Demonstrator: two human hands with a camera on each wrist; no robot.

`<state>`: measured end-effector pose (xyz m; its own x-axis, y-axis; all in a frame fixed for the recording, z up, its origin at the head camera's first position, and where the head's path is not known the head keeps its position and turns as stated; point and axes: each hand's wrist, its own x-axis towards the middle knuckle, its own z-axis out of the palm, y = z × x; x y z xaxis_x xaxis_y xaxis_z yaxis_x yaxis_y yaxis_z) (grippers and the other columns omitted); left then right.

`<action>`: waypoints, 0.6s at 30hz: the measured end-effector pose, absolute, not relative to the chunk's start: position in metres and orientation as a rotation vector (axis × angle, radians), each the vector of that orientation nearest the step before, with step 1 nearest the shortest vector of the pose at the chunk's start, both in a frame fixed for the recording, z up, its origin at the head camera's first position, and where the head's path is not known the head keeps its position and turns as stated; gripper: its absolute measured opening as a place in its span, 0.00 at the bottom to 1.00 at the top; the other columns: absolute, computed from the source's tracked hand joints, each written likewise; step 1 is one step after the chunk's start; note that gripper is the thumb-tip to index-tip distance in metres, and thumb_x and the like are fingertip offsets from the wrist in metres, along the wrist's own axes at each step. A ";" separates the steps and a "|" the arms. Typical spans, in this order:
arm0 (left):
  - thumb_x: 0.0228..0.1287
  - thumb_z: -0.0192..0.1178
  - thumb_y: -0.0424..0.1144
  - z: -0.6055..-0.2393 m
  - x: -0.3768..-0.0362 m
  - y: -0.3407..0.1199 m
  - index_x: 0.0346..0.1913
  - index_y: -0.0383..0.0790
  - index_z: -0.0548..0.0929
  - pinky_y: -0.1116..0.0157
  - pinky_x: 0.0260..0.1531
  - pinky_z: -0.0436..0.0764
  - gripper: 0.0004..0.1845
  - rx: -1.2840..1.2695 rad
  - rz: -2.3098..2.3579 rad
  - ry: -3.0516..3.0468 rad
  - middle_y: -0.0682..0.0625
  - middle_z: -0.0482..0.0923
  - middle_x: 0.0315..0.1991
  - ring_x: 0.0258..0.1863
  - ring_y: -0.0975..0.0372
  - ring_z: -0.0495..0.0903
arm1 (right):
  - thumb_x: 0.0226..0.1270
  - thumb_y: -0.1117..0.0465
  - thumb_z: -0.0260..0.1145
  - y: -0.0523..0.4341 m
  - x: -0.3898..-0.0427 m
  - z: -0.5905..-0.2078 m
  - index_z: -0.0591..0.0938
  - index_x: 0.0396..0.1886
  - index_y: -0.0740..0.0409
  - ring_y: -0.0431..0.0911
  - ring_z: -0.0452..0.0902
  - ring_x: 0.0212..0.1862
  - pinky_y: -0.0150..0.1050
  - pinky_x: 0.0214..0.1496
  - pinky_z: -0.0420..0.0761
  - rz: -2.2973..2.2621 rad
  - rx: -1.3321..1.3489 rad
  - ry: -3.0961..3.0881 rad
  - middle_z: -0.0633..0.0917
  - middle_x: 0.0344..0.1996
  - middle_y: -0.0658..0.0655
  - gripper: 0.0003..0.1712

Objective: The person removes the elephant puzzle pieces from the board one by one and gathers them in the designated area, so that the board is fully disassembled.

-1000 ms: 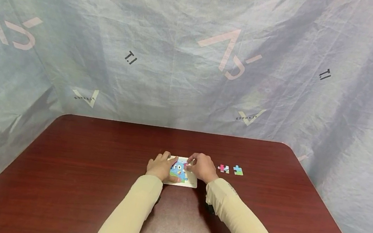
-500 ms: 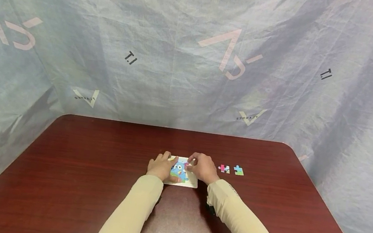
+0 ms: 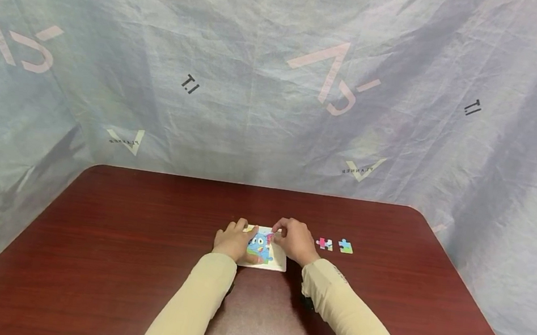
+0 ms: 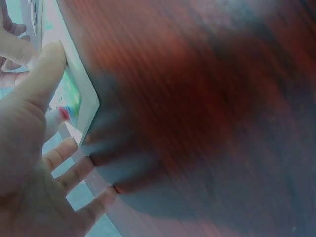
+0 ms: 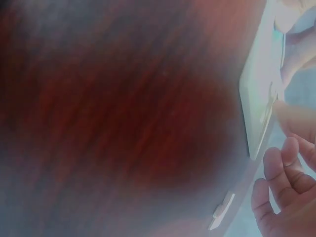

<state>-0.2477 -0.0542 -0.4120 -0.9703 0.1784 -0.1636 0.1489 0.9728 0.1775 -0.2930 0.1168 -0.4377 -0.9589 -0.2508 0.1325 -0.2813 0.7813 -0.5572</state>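
**Two hands on the puzzle board, two pieces waiting**

Two hands work the puzzle board (image 3: 264, 250) at mid-worktop (image 3: 134, 240). The left hand (image 3: 232, 241) lies on the board's left side, fingers fairly straight, steadying it. The right hand (image 3: 295, 240) curls over the far right corner, fingertips pinching what looks like a pink piece there; the grip itself is too small to read for certain. Fitting looks to be the step in hand, so the next move calls for lining up the tabs and pressing flat while the left hand holds firm. Just right of the board lie a pink piece (image 3: 323, 244) and a blue-green piece (image 3: 345, 246), slightly apart. Open worktop all round, with edges well away.
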 end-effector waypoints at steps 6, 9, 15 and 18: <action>0.60 0.69 0.61 -0.413 -0.249 -0.054 0.78 0.51 0.66 0.48 0.59 0.72 0.45 0.235 0.233 2.928 0.46 0.63 0.71 0.68 0.51 0.66 | 0.65 0.64 0.74 0.117 -0.295 -0.436 0.87 0.42 0.55 0.45 0.72 0.29 0.39 0.30 0.72 0.968 0.497 -2.931 0.78 0.28 0.52 0.08; 0.61 0.68 0.61 -0.414 -0.249 -0.054 0.79 0.52 0.65 0.48 0.61 0.71 0.45 0.233 0.225 2.918 0.46 0.62 0.71 0.69 0.51 0.65 | 0.66 0.63 0.73 0.116 -0.294 -0.435 0.86 0.53 0.58 0.44 0.73 0.30 0.40 0.32 0.74 0.961 0.547 -2.976 0.79 0.32 0.53 0.16; 0.61 0.69 0.60 -0.416 -0.248 -0.055 0.78 0.51 0.66 0.48 0.61 0.71 0.45 0.246 0.244 2.929 0.47 0.63 0.71 0.69 0.52 0.65 | 0.64 0.61 0.75 0.114 -0.292 -0.435 0.87 0.55 0.58 0.44 0.71 0.29 0.37 0.28 0.72 0.862 0.559 -3.018 0.77 0.32 0.54 0.19; 0.62 0.69 0.61 -0.414 -0.247 -0.055 0.78 0.51 0.66 0.49 0.60 0.71 0.45 0.251 0.234 2.935 0.47 0.63 0.71 0.69 0.52 0.65 | 0.63 0.59 0.77 0.113 -0.292 -0.434 0.88 0.52 0.56 0.44 0.73 0.30 0.38 0.29 0.73 0.805 0.524 -3.022 0.78 0.33 0.53 0.18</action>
<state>-0.2467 -0.0551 -0.4142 -0.9683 0.1817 -0.1714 0.1523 0.9733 0.1715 -0.2917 0.1132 -0.4335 -0.9450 -0.3223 0.0556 -0.3073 0.8165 -0.4888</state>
